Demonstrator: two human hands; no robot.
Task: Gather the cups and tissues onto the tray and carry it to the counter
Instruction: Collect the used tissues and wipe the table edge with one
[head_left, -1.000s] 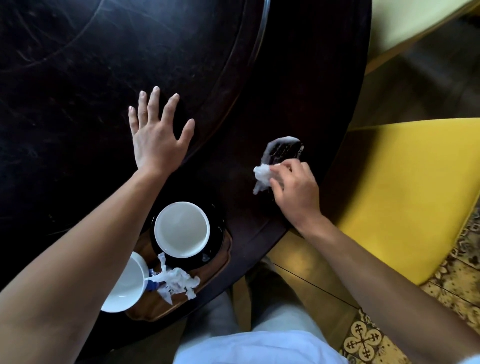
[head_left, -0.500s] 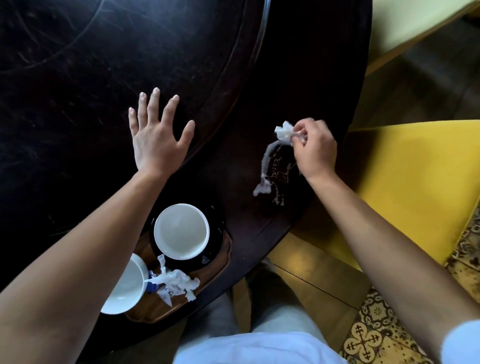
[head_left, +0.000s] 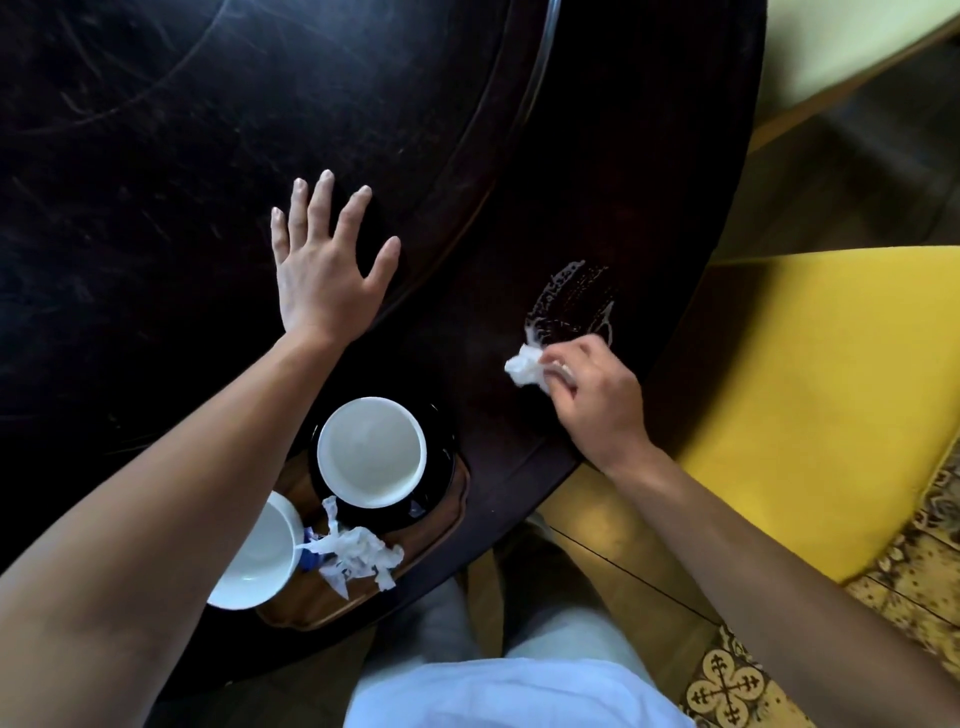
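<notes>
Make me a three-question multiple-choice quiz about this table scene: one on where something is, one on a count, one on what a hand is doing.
1. Where does the crumpled tissue that no hand holds lie?
A. on the yellow chair
B. on the wooden tray
C. on the floor

2. How many white cups are in view?
A. two
B. four
C. none

3. What is the right hand doing?
A. lying flat
B. lifting a cup
C. pinching a wad of tissue

Answers:
1 B: it lies on the tray, beside the cups.
2 A: one cup sits on a black saucer, another cup shows beside the forearm.
3 C: its fingers curl round a tissue wad beside a wet smear; the left hand lies flat.
</notes>
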